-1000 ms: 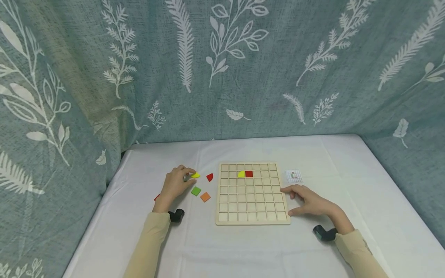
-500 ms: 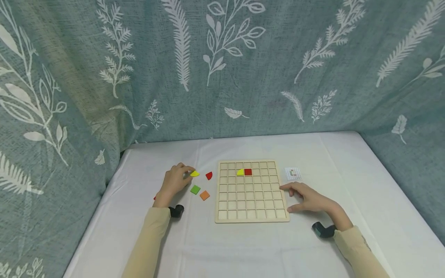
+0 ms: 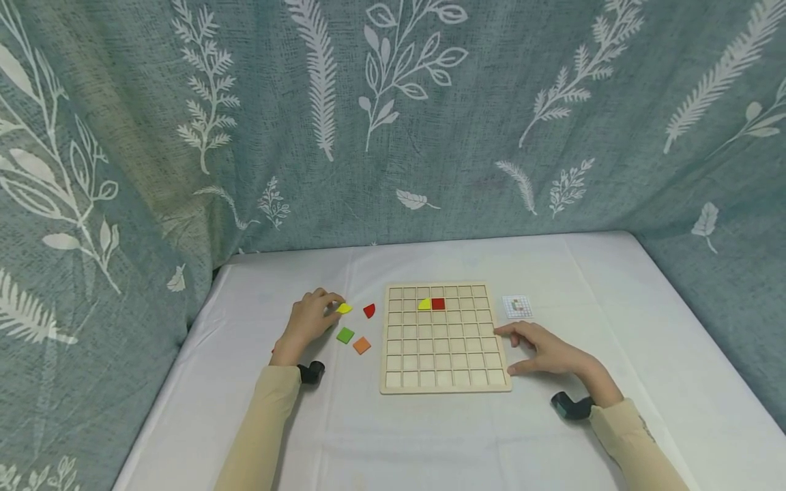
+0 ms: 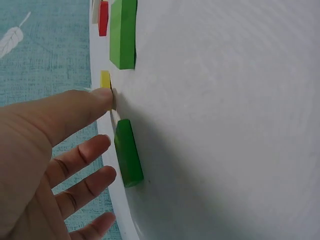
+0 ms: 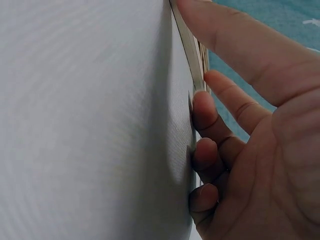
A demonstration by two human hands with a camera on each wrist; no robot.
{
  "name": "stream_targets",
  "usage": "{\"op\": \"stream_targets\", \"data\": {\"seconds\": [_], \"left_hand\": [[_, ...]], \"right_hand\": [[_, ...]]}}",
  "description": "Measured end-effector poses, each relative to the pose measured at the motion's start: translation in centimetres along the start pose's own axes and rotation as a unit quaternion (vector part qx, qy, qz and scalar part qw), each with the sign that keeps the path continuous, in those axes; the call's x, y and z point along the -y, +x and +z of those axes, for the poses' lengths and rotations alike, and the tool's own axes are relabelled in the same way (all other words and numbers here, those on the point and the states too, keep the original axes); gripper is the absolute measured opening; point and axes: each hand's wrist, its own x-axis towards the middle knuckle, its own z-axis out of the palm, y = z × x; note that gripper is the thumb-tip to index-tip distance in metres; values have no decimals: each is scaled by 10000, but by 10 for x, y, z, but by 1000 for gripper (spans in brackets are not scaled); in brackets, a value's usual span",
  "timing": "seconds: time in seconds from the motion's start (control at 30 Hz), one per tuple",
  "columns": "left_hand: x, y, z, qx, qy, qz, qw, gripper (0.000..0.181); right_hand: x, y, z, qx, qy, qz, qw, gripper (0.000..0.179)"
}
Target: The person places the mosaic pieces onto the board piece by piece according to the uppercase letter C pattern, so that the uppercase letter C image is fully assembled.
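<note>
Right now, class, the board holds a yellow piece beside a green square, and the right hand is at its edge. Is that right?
Not green: the head view shows a red square beside the yellow piece on the board, with the right hand at its edge.

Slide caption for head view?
Left hand pinches a yellow piece left of the grid board; right hand touches the board's edge.

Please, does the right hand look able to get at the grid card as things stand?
Probably yes: the grid card lies on the white cloth just beyond the right hand, and nothing visible stands between them.
</note>
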Motion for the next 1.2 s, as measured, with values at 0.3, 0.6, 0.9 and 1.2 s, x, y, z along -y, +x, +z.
{"op": "stream_targets", "data": {"seconds": [0.3, 0.6, 0.9, 1.2], "left_hand": [[-7, 0, 1, -281, -221, -140, 9993, 29], [-21, 2, 2, -676, -255, 71, 9974, 30], [-28, 5, 8, -790, -468, 186, 9956, 29], [-44, 8, 13, -811, -252, 381, 9957, 30]], "right_hand": [[35, -4, -13, 165, 226, -139, 9995, 61], [3, 0, -1, 67, 22, -41, 10000, 65], [22, -3, -9, 184, 238, -140, 9994, 63], [1, 0, 0, 116, 76, -155, 9998, 64]]}}
